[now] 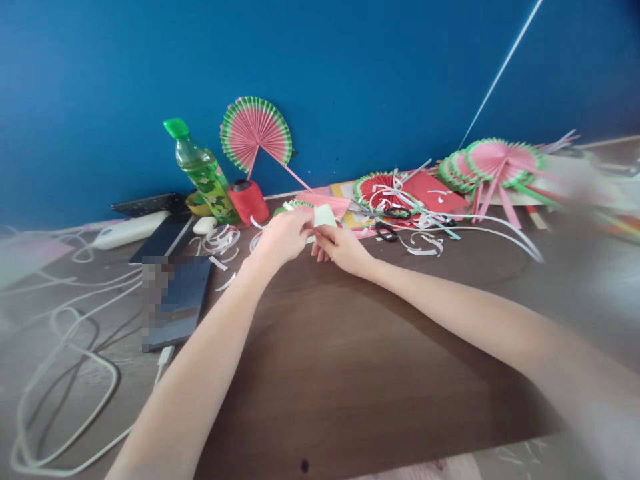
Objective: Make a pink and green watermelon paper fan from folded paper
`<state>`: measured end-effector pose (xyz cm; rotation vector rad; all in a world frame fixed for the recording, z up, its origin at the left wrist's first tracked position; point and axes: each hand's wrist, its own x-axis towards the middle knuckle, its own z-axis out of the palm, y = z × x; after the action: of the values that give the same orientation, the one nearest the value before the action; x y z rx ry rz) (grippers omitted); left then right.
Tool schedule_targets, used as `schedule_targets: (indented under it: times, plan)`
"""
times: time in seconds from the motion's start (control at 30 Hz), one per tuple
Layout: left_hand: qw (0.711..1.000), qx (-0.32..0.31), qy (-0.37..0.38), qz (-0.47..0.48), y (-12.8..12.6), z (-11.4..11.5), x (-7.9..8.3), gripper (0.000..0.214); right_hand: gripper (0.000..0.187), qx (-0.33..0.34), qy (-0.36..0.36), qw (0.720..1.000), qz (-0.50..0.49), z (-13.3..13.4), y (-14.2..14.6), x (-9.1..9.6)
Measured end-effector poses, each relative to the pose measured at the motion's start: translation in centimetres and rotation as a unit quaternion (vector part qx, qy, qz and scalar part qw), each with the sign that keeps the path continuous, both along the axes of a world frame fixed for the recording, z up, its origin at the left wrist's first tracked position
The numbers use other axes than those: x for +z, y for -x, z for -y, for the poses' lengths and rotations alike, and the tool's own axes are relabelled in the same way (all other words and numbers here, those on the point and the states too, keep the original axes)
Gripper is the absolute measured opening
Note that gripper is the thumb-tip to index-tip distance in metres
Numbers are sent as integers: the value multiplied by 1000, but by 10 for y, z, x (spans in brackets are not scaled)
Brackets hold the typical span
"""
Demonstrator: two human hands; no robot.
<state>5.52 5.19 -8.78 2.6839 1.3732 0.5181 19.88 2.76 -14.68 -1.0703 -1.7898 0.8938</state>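
The left hand (286, 235) and right hand (345, 251) meet near the back of the worktop (370, 360), fingertips pinched narrow about a pale-green paper piece (325, 216); their fingers hide the exact grip. Just behind lies pink paper (330, 202), with a green-edged pleated paper (299, 205) beside it.

Left of the hands, a red thread spool (249, 202) stands beside a green-capped bottle (200, 168), and curled white paper scraps (220, 241) crowd the left wrist. A watermelon-coloured pleated fan (256, 127) leans against the blue wall (360, 87). On the right, black-handled scissors (371, 214) lie near the right hand, their blades toward it, under loose white strips (425, 218) and before a red pleated fan (370, 190). Farther right sits a pile of watermelon-coloured fans (500, 162). A partly pixelated dark device (183, 303) and a looping white cable (113, 365) occupy the worktop left of the left forearm.
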Motion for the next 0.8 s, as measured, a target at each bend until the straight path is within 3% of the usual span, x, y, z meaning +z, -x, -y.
schedule_targets:
  times: [0.43,0.8]
  plan:
    - [999,12,-27,-33,-2,1,0,14,17,-7,-18,1000,17,0,0,-1]
    - [1000,11,4,20,-3,1,-3,11,17,-12,-12,1000,18,2,0,2]
